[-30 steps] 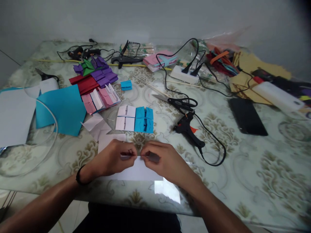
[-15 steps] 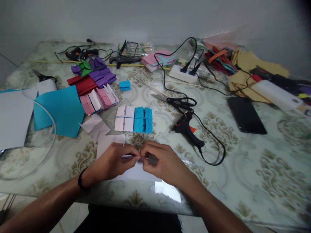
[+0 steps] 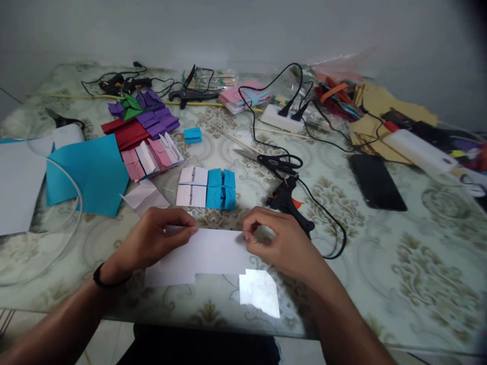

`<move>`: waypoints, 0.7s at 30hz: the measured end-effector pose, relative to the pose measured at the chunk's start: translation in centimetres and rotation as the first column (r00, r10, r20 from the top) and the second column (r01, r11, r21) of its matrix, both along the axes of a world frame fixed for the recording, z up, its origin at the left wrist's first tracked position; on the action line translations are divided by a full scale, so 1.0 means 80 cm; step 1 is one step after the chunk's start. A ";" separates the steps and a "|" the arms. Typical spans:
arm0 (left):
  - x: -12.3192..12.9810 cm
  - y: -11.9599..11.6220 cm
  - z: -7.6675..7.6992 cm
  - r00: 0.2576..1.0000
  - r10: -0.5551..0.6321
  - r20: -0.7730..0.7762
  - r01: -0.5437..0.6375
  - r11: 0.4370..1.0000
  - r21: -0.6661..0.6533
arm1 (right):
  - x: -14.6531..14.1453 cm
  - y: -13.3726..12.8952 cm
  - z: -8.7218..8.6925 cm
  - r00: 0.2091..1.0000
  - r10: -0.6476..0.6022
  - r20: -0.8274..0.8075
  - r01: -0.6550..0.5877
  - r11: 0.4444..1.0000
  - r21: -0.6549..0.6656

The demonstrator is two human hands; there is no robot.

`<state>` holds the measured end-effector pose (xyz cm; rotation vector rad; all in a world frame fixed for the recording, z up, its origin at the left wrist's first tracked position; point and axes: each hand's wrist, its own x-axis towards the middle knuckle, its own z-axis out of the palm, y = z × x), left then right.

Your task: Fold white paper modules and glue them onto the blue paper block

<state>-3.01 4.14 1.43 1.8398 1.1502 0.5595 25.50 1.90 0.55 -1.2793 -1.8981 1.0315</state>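
Note:
A white sheet of paper (image 3: pixel 220 251) spans the gap between my hands, low over the table's near part. My left hand (image 3: pixel 160 235) is closed in a pinch at its upper edge, thumb against forefinger. At the upper right corner, my right hand (image 3: pixel 279 241) pinches the same sheet, its fingers curled into a ring. Another white paper piece (image 3: pixel 167 276) shows under the left side. Just beyond my hands lie folded white paper pieces (image 3: pixel 193 195) and folded blue paper pieces (image 3: pixel 221 196), set edge to edge.
A glue gun (image 3: pixel 289 200) with its cord lies beside my right hand, below black-handled scissors (image 3: pixel 279 162). Further right is a phone (image 3: pixel 376 182). Blue sheets (image 3: pixel 91 177) and folded coloured papers (image 3: pixel 152 157) lie left. A white power strip (image 3: pixel 281 119) stands behind.
My hands were together at a pinch point and have moved apart, left hand leftward and right hand rightward. The white sheet between them now shows broad and flat. The view shifted slightly.

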 end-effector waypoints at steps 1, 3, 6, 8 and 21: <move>-0.002 0.002 0.000 1.000 0.008 -0.009 -0.008 1.000 0.002 | 0.005 0.002 0.001 1.000 -0.016 0.018 0.016 1.000 0.012; -0.004 0.003 0.000 0.999 0.031 -0.027 -0.031 0.999 0.010 | 0.012 0.005 0.003 0.997 -0.060 0.046 0.058 0.997 0.044; 0.001 0.001 -0.003 0.999 0.026 -0.034 -0.025 0.999 0.031 | 0.009 0.005 0.004 0.995 -0.094 0.038 0.091 0.992 0.087; 0.008 -0.003 -0.005 1.000 0.007 -0.026 -0.006 0.999 0.040 | -0.001 0.001 0.002 0.998 -0.056 0.019 0.054 0.995 0.084; 0.033 -0.022 -0.016 0.993 -0.114 0.025 0.111 0.990 0.082 | -0.042 -0.016 -0.016 0.996 0.085 -0.026 -0.083 0.993 0.082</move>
